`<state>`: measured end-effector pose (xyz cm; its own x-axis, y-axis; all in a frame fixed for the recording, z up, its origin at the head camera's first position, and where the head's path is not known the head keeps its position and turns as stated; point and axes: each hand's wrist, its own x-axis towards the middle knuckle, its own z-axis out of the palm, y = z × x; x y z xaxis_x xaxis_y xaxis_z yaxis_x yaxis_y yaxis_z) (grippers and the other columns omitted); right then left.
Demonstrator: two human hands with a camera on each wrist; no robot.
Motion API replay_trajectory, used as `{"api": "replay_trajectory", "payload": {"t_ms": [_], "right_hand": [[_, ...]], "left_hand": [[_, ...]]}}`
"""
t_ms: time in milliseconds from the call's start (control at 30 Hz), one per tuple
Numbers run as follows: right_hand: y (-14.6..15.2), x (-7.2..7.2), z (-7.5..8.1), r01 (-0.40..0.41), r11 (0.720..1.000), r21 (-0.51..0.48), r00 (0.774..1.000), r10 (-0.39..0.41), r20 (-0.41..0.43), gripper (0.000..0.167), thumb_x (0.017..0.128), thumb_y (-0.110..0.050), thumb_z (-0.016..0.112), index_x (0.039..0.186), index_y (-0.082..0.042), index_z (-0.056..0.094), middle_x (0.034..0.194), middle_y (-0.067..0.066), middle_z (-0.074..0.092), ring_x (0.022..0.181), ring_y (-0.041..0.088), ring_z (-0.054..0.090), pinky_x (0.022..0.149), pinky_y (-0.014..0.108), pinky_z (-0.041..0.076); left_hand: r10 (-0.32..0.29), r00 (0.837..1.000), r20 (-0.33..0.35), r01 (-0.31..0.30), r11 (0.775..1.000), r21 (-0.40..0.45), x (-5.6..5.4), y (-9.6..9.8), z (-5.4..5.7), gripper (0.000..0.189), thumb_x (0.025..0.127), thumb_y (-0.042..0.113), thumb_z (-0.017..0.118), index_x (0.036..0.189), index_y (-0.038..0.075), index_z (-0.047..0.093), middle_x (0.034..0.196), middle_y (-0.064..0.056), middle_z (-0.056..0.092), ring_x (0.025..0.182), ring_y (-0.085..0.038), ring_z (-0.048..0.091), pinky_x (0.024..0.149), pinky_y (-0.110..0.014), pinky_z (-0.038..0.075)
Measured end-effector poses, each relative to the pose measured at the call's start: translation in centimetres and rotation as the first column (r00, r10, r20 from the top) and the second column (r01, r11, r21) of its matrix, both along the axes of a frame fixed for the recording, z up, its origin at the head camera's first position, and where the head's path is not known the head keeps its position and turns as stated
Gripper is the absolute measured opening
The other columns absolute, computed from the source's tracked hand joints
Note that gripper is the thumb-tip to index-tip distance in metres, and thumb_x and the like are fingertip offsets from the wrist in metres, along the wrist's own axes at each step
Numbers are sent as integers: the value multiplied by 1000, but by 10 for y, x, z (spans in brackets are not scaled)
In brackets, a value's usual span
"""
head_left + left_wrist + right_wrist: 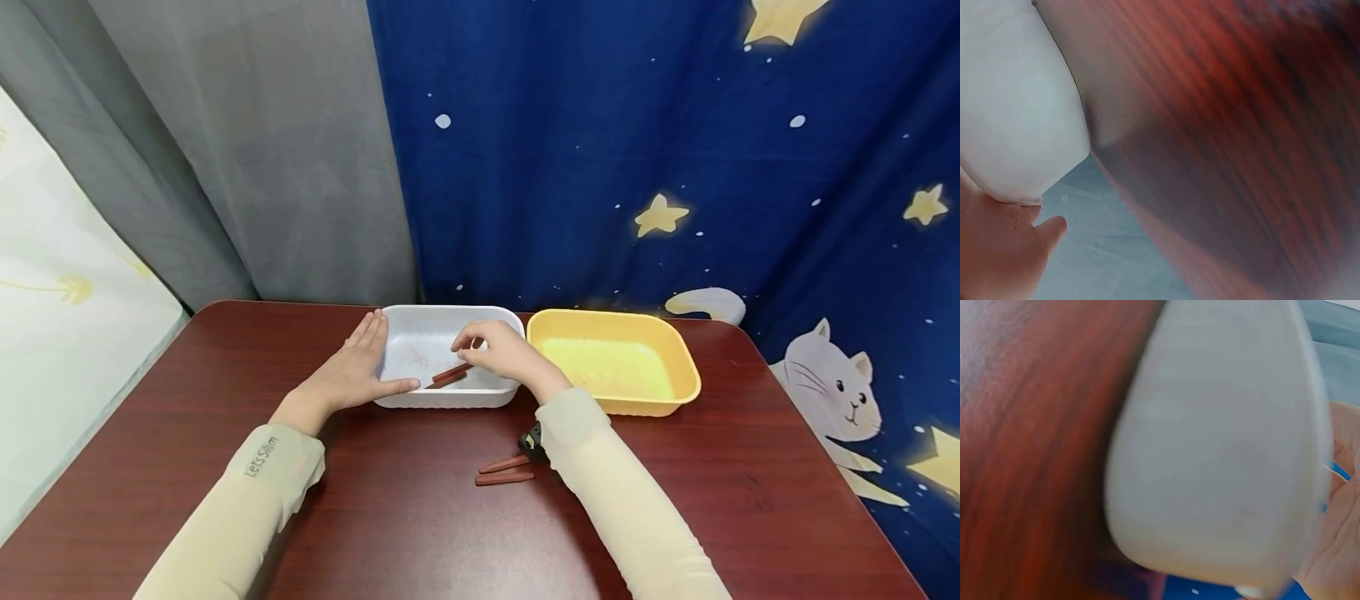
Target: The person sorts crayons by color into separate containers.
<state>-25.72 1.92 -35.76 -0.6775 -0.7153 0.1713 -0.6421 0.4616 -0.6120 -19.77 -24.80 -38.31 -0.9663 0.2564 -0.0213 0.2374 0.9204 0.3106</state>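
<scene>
A white plastic tray (442, 399) stands at the back of the table with reddish-brown sticks (448, 377) lying in its front part. My left hand (356, 367) rests against the tray's left end, fingers straight along that side and thumb at the front rim. Over the tray's right half is my right hand (498, 348), fingers loosely bent and thumb tip just above the sticks' upper ends; nothing shows between the fingertips. In the left wrist view, the left hand (1004, 250) lies at the white tray's edge. The right wrist view has the right hand (1338, 531) partly behind the tray wall.
A yellow tray (615, 406) stands immediately right of the white one. Two more brown sticks (505, 479) lie on the dark red table (405, 517), next to the black wrist camera (532, 443) under my right sleeve. Grey and blue curtains (540, 167) hang behind.
</scene>
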Motion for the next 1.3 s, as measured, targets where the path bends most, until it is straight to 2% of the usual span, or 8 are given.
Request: {"api": "replay_trajectory", "payload": {"t_ms": [133, 300, 533, 733, 867, 1000, 1200, 1300], "right_hand": [[13, 6, 11, 9, 999, -42, 1000, -10, -21, 17, 94, -12, 65, 106, -4, 75, 102, 8, 73, 96, 22, 61, 93, 46, 52], [27, 19, 22, 38, 996, -76, 999, -39, -3, 17, 95, -14, 66, 107, -6, 75, 102, 6, 71, 97, 22, 62, 94, 49, 51], [44, 42, 30, 78, 992, -103, 997, -76, 26, 15, 94, -15, 66, 106, -11, 75, 99, 0, 70, 97, 18, 61, 91, 38, 49], [59, 60, 29, 101, 988, -118, 995, -100, 10, 14, 92, -13, 68, 104, -10, 75, 95, -1, 71, 92, 15, 61, 82, 37, 51], [68, 70, 27, 106, 985, -137, 994, -106, 10, 13, 91, -11, 70, 103, -10, 75, 94, -1, 70, 91, 15, 61, 85, 33, 51], [75, 77, 24, 103, 985, -140, 995, -104, -3, 12, 91, -10, 70, 102, -13, 75, 97, -1, 70, 94, 16, 62, 91, 37, 51], [82, 83, 15, 94, 990, -105, 996, -93, 15, 12, 91, -12, 71, 102, -14, 75, 100, -1, 71, 96, 14, 62, 92, 43, 52], [83, 84, 7, 62, 995, -76, 997, -59, 49, 9, 92, -13, 70, 100, -15, 75, 99, -3, 71, 94, 13, 60, 88, 38, 52]], "left_hand": [[2, 1000, 11, -2, 1000, 7, -1, -1, 1, 128, 80, 78, 58, 156, -7, 1, 167, -20, -5, 155, -36, -4, 125, -54, 10], [-3, 1000, 3, 3, 1000, 9, 0, -2, 1, 126, 81, 75, 60, 156, -8, 1, 166, -22, -4, 155, -38, -3, 125, -54, 9], [-7, 1000, 11, 7, 1000, 20, 0, -2, 1, 125, 82, 75, 60, 156, -8, 0, 166, -22, -5, 155, -38, -4, 125, -55, 9], [-15, 1000, 8, 15, 1000, 25, -1, -1, 0, 126, 81, 74, 62, 156, -8, 0, 166, -22, -5, 155, -38, -4, 125, -55, 8], [-13, 1000, 12, 13, 1000, 22, -1, -1, 0, 126, 81, 75, 61, 156, -7, 0, 166, -21, -6, 155, -37, -5, 125, -54, 8], [-14, 1000, 16, 13, 999, 29, -1, -1, 0, 127, 81, 75, 60, 156, -7, -1, 167, -21, -6, 155, -36, -5, 125, -54, 8], [-16, 1000, 9, 15, 999, 30, -1, -1, -1, 127, 81, 75, 61, 156, -7, -1, 167, -21, -5, 155, -37, -4, 125, -55, 8], [-13, 1000, 11, 13, 1000, 26, -2, -1, -1, 127, 81, 76, 60, 156, -6, -1, 167, -21, -5, 155, -36, -5, 125, -54, 8]]}}
